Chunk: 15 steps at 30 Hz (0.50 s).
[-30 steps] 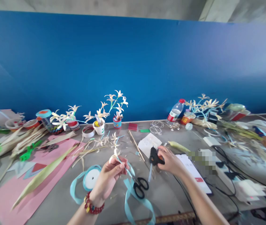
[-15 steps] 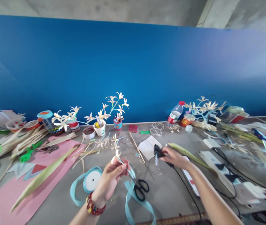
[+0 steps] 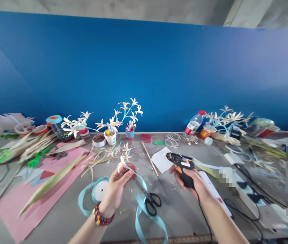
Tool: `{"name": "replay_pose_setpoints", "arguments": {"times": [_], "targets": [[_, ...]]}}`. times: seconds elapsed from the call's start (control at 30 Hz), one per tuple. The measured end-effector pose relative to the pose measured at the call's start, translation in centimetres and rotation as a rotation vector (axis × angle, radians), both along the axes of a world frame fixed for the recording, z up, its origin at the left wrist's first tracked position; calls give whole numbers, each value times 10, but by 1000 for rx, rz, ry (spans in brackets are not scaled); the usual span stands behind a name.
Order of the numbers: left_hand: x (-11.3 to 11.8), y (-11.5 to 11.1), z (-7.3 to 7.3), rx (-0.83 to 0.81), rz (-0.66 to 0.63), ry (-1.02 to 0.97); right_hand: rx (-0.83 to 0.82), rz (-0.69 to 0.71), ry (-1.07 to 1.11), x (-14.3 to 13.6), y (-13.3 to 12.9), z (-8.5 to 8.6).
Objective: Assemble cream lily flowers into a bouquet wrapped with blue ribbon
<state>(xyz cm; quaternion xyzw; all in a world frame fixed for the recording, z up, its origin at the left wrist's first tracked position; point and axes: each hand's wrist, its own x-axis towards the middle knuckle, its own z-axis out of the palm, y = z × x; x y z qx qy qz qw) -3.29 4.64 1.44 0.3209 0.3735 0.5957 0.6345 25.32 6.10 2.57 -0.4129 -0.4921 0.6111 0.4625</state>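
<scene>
Forearms [image 3: 220,217] converging, right grip [image 3: 197,184] around glue gun [image 3: 181,160]

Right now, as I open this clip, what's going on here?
A person is at a cluttered gray table, with both hands occupied. The left hand holds a pale flower with a light-blue stem. The right hand grips a black glue gun, its nozzle apart from that flower. Black-handled scissors lie between the forearms, beside light-blue ribbon. Further back, other pale flowers stand near the blue wall.
</scene>
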Motion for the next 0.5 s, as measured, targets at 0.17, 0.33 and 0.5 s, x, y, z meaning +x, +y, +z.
{"name": "replay_pose_setpoints", "arguments": {"times": [0.17, 0.33, 0.5], "targets": [[0, 2, 11, 89, 135, -22, 4, -7, 123, -33, -30, 6], [3, -3, 18, 132, 208, 6, -8, 28, 113, -51, -48, 6], [5, -8, 19, 138, 224, 0, -28, 29, 213, -62, -50, 4]]}}
